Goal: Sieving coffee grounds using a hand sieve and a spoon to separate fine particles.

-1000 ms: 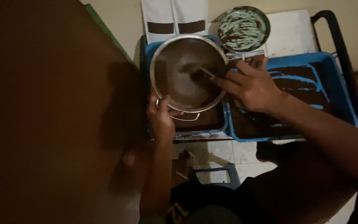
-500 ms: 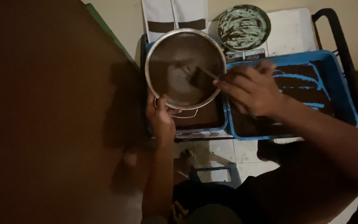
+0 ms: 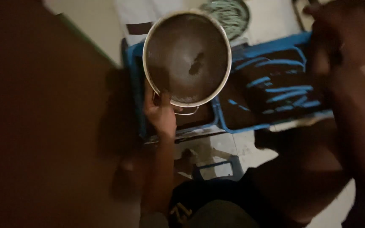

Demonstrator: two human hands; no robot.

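Pale tile floor (image 3: 216,147) under blue trays (image 3: 275,88), dark wall close on the left. Left hand (image 3: 160,112) grip pinches the metal sieve (image 3: 186,57) rim over the left tray; right hand (image 3: 343,29) blurry far right, grip can't tell.

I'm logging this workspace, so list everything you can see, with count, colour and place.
round metal sieve: one, silver rim, dark mesh, held over the left blue tray
blue plastic trays: two, side by side, smeared with dark paste, centre and right
round bowl with greenish streaks: one, top centre, behind the sieve
small blue frame: one, on the floor below the trays
left hand: grips the sieve's near rim
right hand: blurred, top right, over the right tray; what it holds cannot be told
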